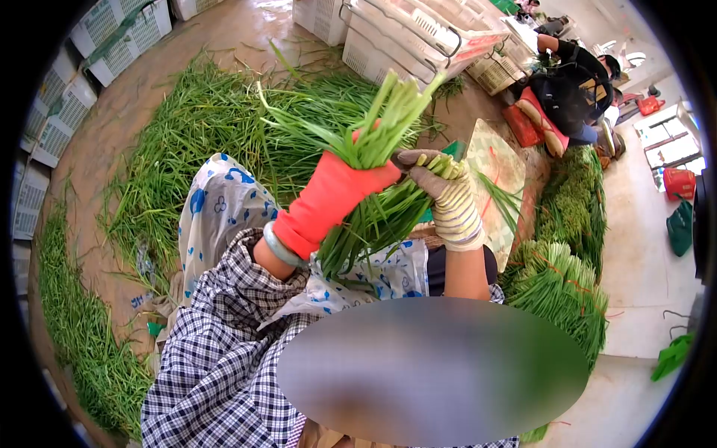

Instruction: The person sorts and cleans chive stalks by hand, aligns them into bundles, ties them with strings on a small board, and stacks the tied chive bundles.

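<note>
My left hand (pixel 340 190), in a red glove, is closed around a bunch of garlic chives (pixel 390 112) whose pale cut ends point up and away from me. Right beside it, my right hand (pixel 448 201), in a striped glove with grey fingers, grips more chives (pixel 381 224), their green leaves hanging down over my lap. The two hands nearly touch. A patterned board (pixel 502 175) lies just right of my right hand, with a few loose chive blades (pixel 499 198) on it. My lap is covered by a white plastic apron (pixel 220 194) with blue prints.
Loose chives are heaped on the floor (pixel 179 134) ahead and left. White plastic crates (pixel 396 45) stand in front, and more crates (pixel 63 119) line the left side. Tied chive bundles (pixel 556 291) are stacked at my right. Another person (pixel 575 89) sits bent over at the upper right.
</note>
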A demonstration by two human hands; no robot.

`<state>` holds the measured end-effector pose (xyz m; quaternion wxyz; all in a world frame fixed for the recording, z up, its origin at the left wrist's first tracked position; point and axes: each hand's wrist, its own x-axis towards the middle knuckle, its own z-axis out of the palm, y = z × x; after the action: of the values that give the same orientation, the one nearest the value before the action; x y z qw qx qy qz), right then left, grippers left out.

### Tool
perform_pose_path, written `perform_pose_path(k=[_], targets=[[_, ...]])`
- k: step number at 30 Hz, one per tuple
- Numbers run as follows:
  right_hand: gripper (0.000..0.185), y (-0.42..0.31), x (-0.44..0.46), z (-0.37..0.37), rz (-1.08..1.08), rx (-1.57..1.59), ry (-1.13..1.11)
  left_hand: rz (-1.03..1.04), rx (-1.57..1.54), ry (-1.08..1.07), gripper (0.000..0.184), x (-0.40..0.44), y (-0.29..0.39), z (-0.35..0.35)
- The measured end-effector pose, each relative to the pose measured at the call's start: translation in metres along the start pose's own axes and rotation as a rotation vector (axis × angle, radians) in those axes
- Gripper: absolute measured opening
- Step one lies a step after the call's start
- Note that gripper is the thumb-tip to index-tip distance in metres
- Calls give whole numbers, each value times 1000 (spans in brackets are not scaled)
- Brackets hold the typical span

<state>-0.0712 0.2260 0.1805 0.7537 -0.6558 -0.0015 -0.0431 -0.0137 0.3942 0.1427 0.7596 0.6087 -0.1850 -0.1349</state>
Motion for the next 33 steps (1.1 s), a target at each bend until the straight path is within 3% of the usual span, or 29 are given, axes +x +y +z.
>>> perform_pose_path(k=[2,4,6,8,10,12,13,15,18,19,22,30,33], targets=[[20,4,-1,-3,94,-144,28,-7,-32,-50,39,3,7,-8],[17,7,-1,-8,88,-89,30,-122,-178,-28,31,1,20,-15],[17,1,4,-25,-31,-119,30,-104,-197,4,37,3,31,-30],[22,-11,9,-55,-148,67,133,79,-169,117,47,4,42,-52],[24,-19,11,-111,-214,104,327,81,-121,254,55,4,45,-78],[25,-34,5,-143,-304,383,372,159,-114,389,52,3,37,-97],[26,-41,3,-160,-340,391,418,161,-125,374,52,3,34,-104],[26,-49,1,-192,-434,475,425,262,-40,551,51,3,27,-113],[31,-69,-9,-201,-477,412,560,237,-25,560,49,-1,7,-120],[35,-76,-9,-192,-466,386,730,268,-57,519,49,0,-3,-120],[13,-87,-9,-209,-513,521,866,227,-16,536,50,-4,-14,-105],[15,-112,-15,-242,-592,485,974,56,3,379,44,-9,-12,-89],[17,-121,-17,-256,-619,478,969,12,-3,285,50,-7,-13,-83]])
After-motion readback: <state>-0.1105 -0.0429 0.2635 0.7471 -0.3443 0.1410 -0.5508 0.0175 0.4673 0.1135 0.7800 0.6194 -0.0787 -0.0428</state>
